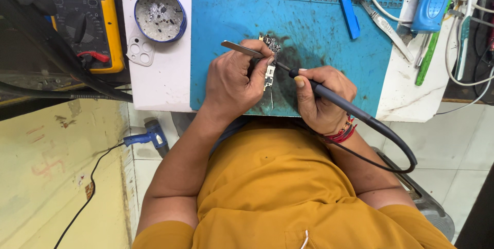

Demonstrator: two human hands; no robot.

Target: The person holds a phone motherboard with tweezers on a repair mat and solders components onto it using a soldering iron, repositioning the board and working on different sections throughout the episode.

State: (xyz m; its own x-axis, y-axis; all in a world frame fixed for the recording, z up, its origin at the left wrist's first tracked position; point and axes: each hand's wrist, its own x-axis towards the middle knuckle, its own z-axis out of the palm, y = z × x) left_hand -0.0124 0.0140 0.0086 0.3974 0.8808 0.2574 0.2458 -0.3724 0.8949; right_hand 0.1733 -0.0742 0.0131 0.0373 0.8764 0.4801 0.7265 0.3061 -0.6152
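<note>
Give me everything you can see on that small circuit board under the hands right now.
The small circuit board is a narrow strip lying flat on the blue mat, over a dark scorched patch. It carries tiny dark and metallic parts, with a pale section mid-length. The left hand covers its left edge, holding metal tweezers there. The soldering iron in the right hand points its tip at the board.

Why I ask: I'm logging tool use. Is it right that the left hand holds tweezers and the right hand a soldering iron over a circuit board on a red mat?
Not quite: the head view shows the mat is blue, not red. The rest holds.
</note>
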